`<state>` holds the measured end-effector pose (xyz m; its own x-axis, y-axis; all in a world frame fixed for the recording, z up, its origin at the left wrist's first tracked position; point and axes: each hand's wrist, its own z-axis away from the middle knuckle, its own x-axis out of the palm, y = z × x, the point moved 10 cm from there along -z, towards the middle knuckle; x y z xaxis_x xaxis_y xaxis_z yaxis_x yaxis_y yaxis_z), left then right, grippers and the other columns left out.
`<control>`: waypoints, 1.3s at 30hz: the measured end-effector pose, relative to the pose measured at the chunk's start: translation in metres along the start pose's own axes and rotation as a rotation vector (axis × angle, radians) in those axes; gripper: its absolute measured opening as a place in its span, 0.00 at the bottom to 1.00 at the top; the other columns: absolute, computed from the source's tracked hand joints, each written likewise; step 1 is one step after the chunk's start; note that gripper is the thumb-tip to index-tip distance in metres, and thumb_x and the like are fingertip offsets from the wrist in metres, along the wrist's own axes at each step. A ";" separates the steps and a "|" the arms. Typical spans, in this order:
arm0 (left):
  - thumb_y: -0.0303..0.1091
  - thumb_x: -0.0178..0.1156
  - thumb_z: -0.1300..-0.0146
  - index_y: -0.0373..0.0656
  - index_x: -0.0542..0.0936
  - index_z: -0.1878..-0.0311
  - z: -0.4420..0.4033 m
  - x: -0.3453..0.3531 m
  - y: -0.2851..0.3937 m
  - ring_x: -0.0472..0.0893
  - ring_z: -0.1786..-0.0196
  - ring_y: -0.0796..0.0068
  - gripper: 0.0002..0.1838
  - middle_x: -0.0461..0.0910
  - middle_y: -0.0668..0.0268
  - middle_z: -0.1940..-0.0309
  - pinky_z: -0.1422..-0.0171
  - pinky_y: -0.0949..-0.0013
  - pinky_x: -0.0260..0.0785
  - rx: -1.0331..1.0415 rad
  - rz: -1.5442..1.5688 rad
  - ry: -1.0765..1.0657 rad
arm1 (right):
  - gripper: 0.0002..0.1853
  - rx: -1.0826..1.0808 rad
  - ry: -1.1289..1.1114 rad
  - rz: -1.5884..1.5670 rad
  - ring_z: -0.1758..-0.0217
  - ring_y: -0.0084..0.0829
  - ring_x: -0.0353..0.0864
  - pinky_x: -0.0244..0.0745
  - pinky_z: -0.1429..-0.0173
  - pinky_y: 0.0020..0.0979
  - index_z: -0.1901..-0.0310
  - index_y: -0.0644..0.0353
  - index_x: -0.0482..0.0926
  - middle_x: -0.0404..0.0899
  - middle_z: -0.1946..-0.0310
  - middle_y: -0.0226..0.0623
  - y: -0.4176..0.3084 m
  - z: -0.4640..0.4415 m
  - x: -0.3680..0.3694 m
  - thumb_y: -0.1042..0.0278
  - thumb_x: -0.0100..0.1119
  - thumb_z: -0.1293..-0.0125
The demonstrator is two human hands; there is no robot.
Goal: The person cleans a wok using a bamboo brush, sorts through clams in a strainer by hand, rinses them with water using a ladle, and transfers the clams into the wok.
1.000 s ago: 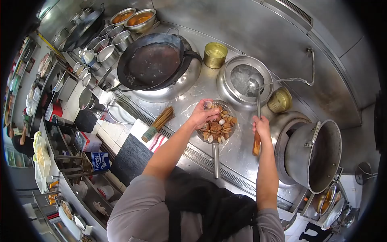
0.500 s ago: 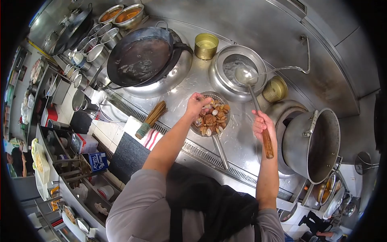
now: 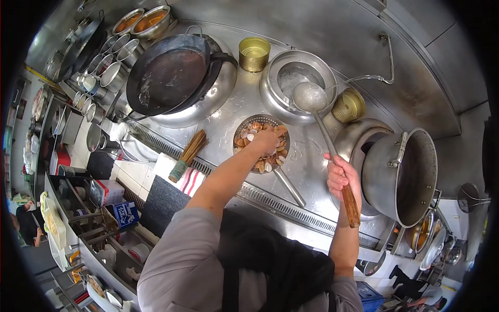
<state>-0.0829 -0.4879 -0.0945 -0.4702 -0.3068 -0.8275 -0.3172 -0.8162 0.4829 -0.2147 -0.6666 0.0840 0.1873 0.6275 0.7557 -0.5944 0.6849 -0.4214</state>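
The left hand reaches palm down into a heap of clams, its fingertips partly hidden; whether they are closed on a shell or spread cannot be told. The clams, brown and pale, lie in a round strainer with a perforated bowl, set on the steel counter in front of the person. Its straight metal handle slants toward the person and crosses the slotted drain along the counter's near edge.

The right hand is wrapped around the long handle of a ladle, whose wooden end projects below the palm. The ladle's bowl is over the near side of a round metal pot containing water; contact with the rim cannot be determined. A thin bent pipe extends from the back wall toward this pot.

Farther out, one gold-coloured tin stands left of the water pot and another tin, tilted, just to its right. A dark wok occupies the left of the counter; below it, a bundled stick brush lies across a striped towel. At far right, a large deep pot rests tipped on its side.
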 end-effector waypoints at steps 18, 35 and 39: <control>0.29 0.71 0.43 0.39 0.78 0.53 0.012 -0.019 -0.060 0.87 0.57 0.63 0.16 0.83 0.53 0.57 0.59 0.60 0.86 -0.146 0.677 0.230 | 0.16 0.013 0.276 0.553 0.89 0.19 0.62 0.56 0.85 0.24 0.40 0.62 0.69 0.66 0.80 0.29 0.048 0.064 -0.004 0.67 0.58 0.25; 0.38 0.47 0.18 0.38 0.75 0.39 0.051 -0.018 -0.053 0.83 0.41 0.49 0.16 0.79 0.46 0.42 0.32 0.45 0.79 -0.156 2.353 0.202 | 0.21 -0.416 0.472 0.981 0.88 0.16 0.64 0.60 0.85 0.22 0.33 0.62 0.65 0.67 0.83 0.24 0.063 0.082 -0.056 0.69 0.55 0.22; 0.36 0.53 0.21 0.39 0.75 0.43 0.056 -0.053 -0.047 0.82 0.40 0.46 0.13 0.79 0.47 0.43 0.32 0.48 0.79 0.031 2.400 0.169 | 0.20 -0.440 0.496 0.947 0.90 0.16 0.63 0.58 0.86 0.22 0.34 0.65 0.65 0.66 0.85 0.23 0.061 0.089 -0.071 0.68 0.54 0.22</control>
<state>-0.0894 -0.4059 -0.0568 0.1565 -0.3320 0.9302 0.4391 0.8670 0.2355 -0.3338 -0.7025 0.0491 0.1564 0.9682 -0.1953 -0.3547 -0.1294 -0.9260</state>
